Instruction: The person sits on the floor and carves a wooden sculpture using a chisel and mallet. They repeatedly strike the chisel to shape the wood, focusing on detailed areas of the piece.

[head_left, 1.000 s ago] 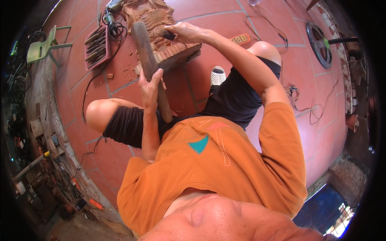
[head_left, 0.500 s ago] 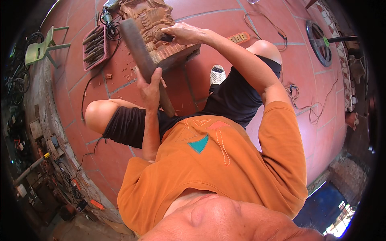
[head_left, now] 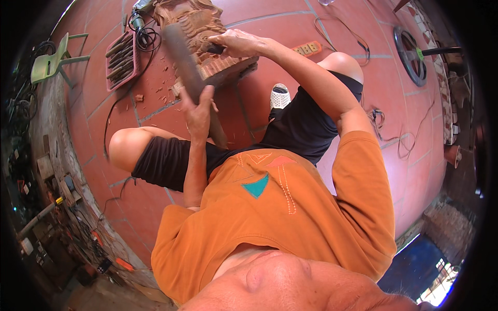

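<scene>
My left hand (head_left: 198, 112) is closed round a long wooden mallet (head_left: 182, 61), its thick, slightly blurred head slanting up in front of the carving. The mallet's narrower end reaches down between my knees. Ahead of me on the tiled floor lies a reddish-brown wood carving (head_left: 194, 18) with deep relief. My right hand (head_left: 239, 43) is closed on a short dark handle (head_left: 215, 49), apparently a carving chisel, against the carving's right side. The chisel's blade cannot be made out.
Left of the carving, a pink basket (head_left: 138, 61) holds several carving tools. A corded power tool (head_left: 137, 22) lies beyond it, and wood chips (head_left: 139, 97) are scattered nearby. There is a green chair (head_left: 52, 63) farther left. An orange power strip (head_left: 307, 48) and loose cables lie right.
The mallet and my left hand have shifted slightly to the right, nearer my right hand. My right hand and the carving stay in almost the same place.
</scene>
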Action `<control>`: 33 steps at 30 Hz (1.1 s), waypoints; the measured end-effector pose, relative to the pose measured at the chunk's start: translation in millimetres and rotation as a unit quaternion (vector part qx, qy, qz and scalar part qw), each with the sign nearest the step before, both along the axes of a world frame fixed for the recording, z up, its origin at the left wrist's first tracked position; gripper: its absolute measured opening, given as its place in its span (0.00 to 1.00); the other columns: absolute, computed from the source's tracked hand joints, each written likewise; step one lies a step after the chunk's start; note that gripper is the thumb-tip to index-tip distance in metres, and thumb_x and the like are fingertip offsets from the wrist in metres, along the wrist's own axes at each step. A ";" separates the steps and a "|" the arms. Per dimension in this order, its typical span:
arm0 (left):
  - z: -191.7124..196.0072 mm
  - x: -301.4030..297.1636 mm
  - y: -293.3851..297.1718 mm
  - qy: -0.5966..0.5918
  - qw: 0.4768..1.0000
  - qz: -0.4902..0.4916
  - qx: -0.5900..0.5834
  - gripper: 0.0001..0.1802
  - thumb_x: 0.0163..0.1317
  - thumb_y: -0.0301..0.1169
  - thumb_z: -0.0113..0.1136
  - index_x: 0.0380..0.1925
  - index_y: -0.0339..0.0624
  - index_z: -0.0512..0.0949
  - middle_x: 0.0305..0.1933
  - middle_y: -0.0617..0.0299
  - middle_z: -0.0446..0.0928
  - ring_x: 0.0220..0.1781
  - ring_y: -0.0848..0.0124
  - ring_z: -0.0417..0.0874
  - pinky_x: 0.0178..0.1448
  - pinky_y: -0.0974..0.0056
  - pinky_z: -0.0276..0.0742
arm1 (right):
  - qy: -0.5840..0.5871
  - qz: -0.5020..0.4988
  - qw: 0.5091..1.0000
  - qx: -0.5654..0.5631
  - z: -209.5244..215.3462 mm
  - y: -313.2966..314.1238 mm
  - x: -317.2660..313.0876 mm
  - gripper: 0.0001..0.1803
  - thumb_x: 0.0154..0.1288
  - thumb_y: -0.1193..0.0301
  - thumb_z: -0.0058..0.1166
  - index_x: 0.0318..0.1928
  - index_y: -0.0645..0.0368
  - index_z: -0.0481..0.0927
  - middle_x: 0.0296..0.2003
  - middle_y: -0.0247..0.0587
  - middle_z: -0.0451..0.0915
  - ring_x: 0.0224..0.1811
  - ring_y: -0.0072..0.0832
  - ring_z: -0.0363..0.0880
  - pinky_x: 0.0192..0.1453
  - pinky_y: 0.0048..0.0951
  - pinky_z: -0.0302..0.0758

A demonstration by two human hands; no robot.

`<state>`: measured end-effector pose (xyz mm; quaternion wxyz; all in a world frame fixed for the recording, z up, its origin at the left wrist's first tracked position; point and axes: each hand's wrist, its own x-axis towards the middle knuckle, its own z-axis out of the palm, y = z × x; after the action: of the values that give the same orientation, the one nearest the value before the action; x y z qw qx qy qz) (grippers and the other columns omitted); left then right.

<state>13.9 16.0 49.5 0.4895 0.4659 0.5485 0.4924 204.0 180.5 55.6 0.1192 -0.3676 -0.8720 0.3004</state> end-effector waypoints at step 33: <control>10.6 2.0 -6.5 -0.119 0.991 0.031 0.056 0.16 0.68 0.32 0.65 0.48 0.37 0.71 0.29 0.64 0.75 0.22 0.76 0.76 0.25 0.70 0.76 | 0.017 -0.054 0.998 0.004 -4.3 -4.2 10.0 0.30 0.58 0.72 0.67 0.62 0.59 0.73 0.43 0.52 0.84 0.49 0.51 0.82 0.53 0.48 0.76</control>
<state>15.9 9.4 60.1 0.5091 0.4132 0.4723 0.5891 214.0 176.3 51.3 0.1514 -0.4086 -0.8500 0.2961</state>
